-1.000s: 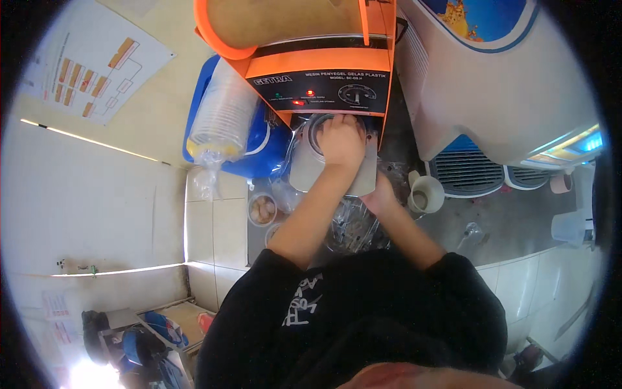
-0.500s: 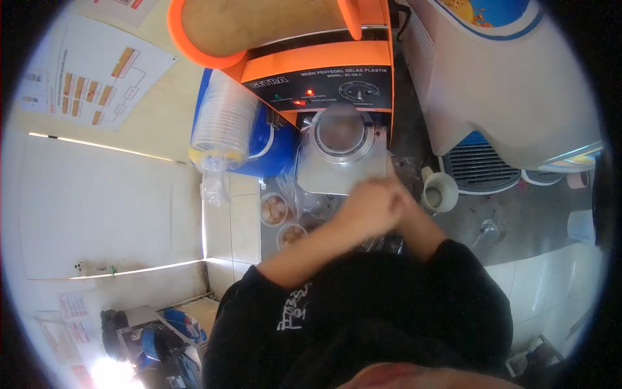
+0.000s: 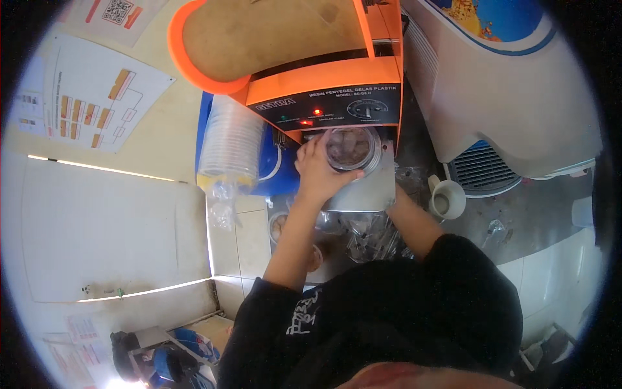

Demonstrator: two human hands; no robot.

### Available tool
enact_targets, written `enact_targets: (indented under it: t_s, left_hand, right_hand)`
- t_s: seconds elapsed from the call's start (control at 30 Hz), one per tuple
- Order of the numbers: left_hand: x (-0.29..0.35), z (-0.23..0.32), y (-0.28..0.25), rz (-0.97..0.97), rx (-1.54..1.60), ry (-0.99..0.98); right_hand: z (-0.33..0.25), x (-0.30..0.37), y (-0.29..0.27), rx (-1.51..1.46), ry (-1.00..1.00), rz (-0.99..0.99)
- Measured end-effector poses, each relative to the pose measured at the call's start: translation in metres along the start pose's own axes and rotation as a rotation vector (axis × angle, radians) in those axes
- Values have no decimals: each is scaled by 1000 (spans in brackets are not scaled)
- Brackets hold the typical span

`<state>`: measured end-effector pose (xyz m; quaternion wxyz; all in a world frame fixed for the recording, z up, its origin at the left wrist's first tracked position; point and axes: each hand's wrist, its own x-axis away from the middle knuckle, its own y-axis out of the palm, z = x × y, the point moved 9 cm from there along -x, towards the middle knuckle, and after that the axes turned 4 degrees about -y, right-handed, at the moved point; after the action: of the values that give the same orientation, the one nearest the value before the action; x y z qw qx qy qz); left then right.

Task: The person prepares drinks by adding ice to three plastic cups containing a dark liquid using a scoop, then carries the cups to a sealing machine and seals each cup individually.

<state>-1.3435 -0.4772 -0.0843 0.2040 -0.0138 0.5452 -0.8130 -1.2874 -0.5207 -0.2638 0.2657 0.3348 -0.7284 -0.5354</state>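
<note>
A clear plastic cup (image 3: 352,148) with ice and a brownish drink sits in the round holder of a metal plate (image 3: 366,194), under the front of an orange and black cup sealing machine (image 3: 327,97). My left hand (image 3: 319,172) curls round the cup's left side, with the fingers at its far left and the thumb along its near rim. By the plate's near right corner is my right hand (image 3: 396,202); the plate's edge hides its fingers. Red lamps glow on the machine's dark panel.
A stack of clear cups (image 3: 230,142) leans beside a blue container (image 3: 267,178) on the left. Cups of iced drink (image 3: 278,225) stand partly behind my left forearm. Crumpled clear film (image 3: 369,236) lies before the plate. Rightward are a pale mug (image 3: 448,199) and a large dispenser (image 3: 512,97).
My hands were together before the plate and have parted. The left has moved forward onto the cup; the right has gone to the plate's right edge. The view has shifted slightly.
</note>
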Motion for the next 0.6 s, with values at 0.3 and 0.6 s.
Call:
enact_targets:
  t_s: [0.3, 0.6]
  left_hand:
    - [9, -6, 13, 123, 195, -76]
    - [17, -10, 12, 143, 185, -78]
  right_hand:
    - [0, 13, -10, 70, -5, 47]
    - [7, 21, -15, 104, 4, 59]
